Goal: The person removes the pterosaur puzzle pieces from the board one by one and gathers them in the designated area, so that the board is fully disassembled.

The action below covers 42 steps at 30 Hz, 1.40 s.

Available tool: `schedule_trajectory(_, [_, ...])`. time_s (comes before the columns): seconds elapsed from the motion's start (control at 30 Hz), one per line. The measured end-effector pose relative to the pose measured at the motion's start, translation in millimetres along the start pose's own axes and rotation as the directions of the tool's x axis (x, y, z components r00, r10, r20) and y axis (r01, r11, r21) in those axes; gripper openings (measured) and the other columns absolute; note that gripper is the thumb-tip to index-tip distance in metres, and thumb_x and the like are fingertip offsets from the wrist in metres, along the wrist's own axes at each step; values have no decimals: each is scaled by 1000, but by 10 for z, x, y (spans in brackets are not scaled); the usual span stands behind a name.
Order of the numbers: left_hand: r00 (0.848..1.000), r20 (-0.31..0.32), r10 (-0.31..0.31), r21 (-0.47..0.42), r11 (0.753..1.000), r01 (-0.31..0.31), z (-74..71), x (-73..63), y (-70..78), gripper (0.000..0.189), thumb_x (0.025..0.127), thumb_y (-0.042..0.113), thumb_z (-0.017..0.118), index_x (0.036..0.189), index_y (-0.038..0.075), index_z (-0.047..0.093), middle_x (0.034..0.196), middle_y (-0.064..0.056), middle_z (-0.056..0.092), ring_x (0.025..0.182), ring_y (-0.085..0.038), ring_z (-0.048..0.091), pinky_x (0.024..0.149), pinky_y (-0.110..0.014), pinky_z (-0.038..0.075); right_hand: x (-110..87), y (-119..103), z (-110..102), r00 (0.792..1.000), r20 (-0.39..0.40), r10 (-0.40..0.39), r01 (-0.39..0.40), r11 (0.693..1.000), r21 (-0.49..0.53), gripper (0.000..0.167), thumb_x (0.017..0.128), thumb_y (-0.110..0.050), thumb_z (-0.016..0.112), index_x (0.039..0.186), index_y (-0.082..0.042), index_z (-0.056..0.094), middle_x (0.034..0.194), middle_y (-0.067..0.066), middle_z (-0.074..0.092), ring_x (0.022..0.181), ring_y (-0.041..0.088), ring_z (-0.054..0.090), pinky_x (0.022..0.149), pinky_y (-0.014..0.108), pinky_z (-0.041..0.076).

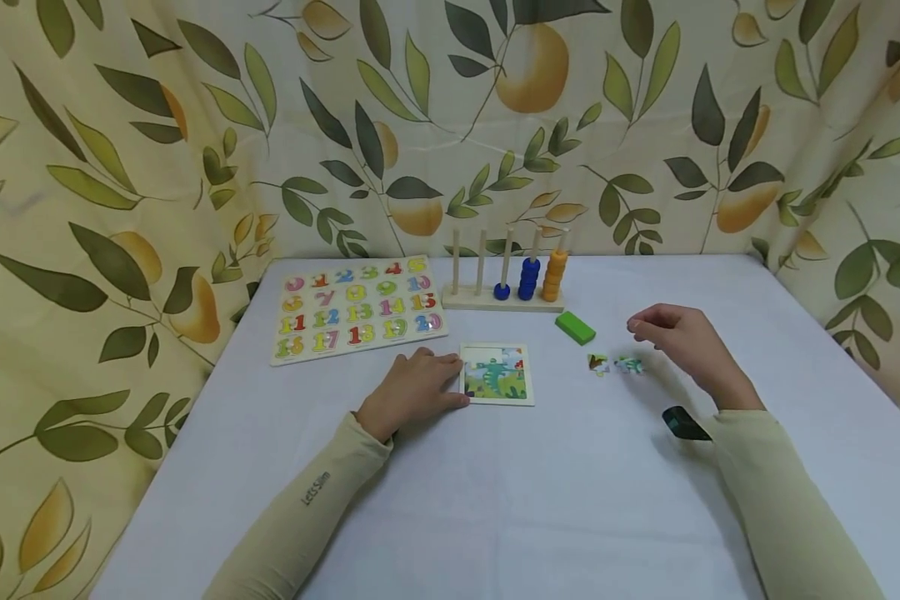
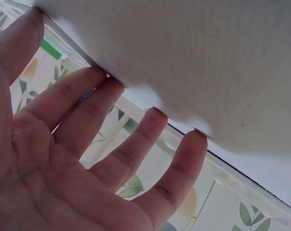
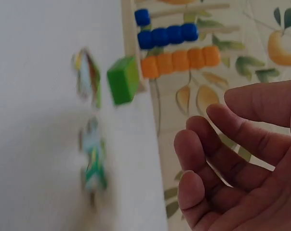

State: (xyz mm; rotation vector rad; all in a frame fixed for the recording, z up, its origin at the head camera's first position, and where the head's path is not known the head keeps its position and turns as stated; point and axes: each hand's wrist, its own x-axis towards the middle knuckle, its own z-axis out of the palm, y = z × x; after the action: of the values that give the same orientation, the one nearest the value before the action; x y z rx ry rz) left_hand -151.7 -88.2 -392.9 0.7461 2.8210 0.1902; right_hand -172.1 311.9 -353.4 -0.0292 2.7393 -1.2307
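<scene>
A small framed jigsaw puzzle (image 1: 495, 385) with a green dinosaur picture lies flat mid-table, with pale bare patches in its upper part. My left hand (image 1: 418, 387) rests beside it, fingertips and thumb at its left edge; the left wrist view shows those fingers (image 2: 184, 163) spread and nearly straight. Two loose jigsaw pieces, a brown-and-green one (image 1: 598, 364) and a teal-and-white one (image 1: 629, 365), lie to the right of the puzzle. Above and right of them hovers my right hand (image 1: 678, 342), its fingers loosely bent and nothing between them.
A green block (image 1: 575, 327) lies behind the loose pieces. At the back stands a wooden peg counter (image 1: 495, 302) with blue beads (image 1: 528, 279) and orange beads (image 1: 555, 275). A number board (image 1: 360, 308) lies at the back left. A leaf-patterned curtain (image 1: 450, 125) hangs behind the table.
</scene>
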Motion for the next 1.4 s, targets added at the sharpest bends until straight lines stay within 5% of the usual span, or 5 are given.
schedule_trajectory(0.17, [1000,-1,-6,-7,1000,6,4,5,-9,69,102,54,70,158,15,56,163,1,51,142,-33,50,107,-60,45,115,-313,158,996,58,-72,71,997,11,43,113,-31,57,138,5,62,135,28,63,122,43,57,105,56,46])
schedule_trajectory(0.4, [1000,-2,6,-3,1000,-6,-6,23,-3,69,103,55,69,159,16,55,164,1,50,142,-32,49,107,-58,45,276,-663,492,978,122,-166,167,986,2,33,108,-18,66,132,3,69,127,20,69,113,36,62,97,47,53])
schedule_trajectory(0.6, [1000,21,-4,-25,1000,5,-12,29,16,69,102,53,70,158,16,56,163,1,51,142,-32,49,108,-58,44,407,-778,802,936,217,-278,293,955,-40,27,104,-8,69,128,3,72,114,14,71,107,32,61,90,41,52])
schedule_trajectory(1.07, [1000,-7,-12,-29,1000,11,24,-60,-23,68,102,53,71,157,15,58,162,1,53,140,-32,51,106,-59,45,591,-638,1175,845,436,-312,389,916,-99,39,95,-5,77,134,-6,73,136,17,61,125,38,56,109,59,44])
schedule_trajectory(1.4, [999,-32,16,4,1000,-16,-2,-13,8,66,102,53,71,154,15,61,159,1,56,136,-32,54,101,-58,49,619,-558,1111,835,458,-307,406,904,-134,36,97,-11,78,132,-11,73,135,17,55,124,38,48,107,60,41])
